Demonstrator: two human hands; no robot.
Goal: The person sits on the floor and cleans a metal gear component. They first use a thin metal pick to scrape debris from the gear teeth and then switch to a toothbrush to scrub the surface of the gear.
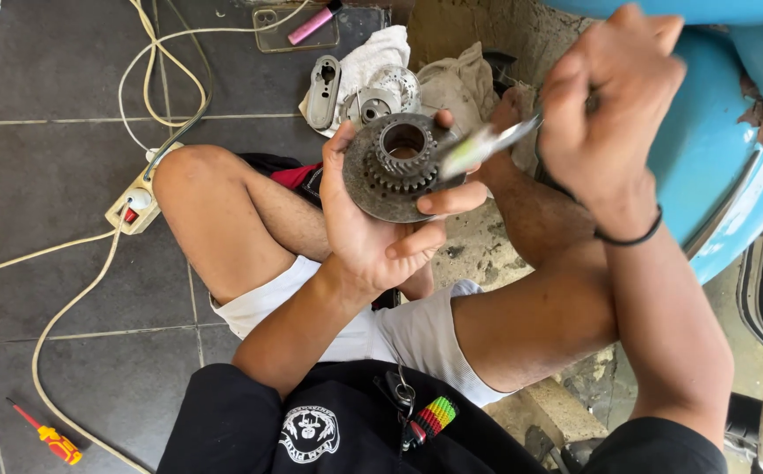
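Black shirt (346,430) and a striped key fob (432,418) fill the bottom edge, closest to the lens, above bare knees and white shorts (399,329).

At centre, the left hand (379,230) is cupped narrow around a rusty round gear (396,167), thumb at its nine o'clock, fingers curled under at five o'clock. It seems tilted face-up so the toothed hub and centre hole can be reached.

At one o'clock, the right hand (605,105) is closed in a fist around a blurred metal tool (487,145), its tip at the gear's three o'clock rim. A black band (631,237) circles that wrist.

Outward: at twelve o'clock, a white rag (372,53) holds grey metal parts (324,88), likely kept off the floor. A clear case with a pink lighter (309,26) lies beyond. At nine o'clock sits a power strip (136,206) with white cords. At seven o'clock lies a red and yellow screwdriver (48,434). A blue scooter body (723,167) fills three o'clock.
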